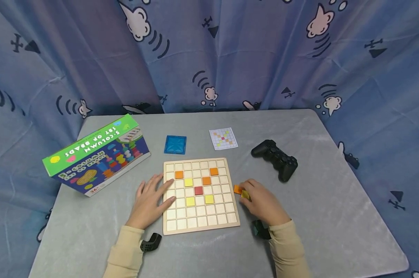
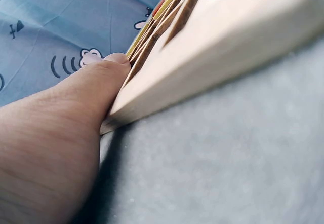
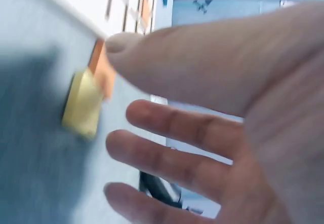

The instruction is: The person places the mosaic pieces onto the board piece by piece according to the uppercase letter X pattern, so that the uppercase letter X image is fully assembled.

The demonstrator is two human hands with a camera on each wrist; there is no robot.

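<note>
Right wrist view pretty blurry. Left hand (image 1: 150,202) flat, fingers relaxed on wooden board (image 1: 199,195) mid-surface. Right hand (image 1: 263,204) loose, over yellow tile (image 1: 245,194) and orange tile (image 1: 238,189) just right of board, gripping nothing.

My right hand (image 1: 263,202) covers most of the yellow tile (image 1: 245,195) in the head view. The right wrist view is blurred. In the left wrist view the wooden board (image 2: 228,36) runs off the frame. The pattern card (image 1: 223,138) is too small to read.
</note>
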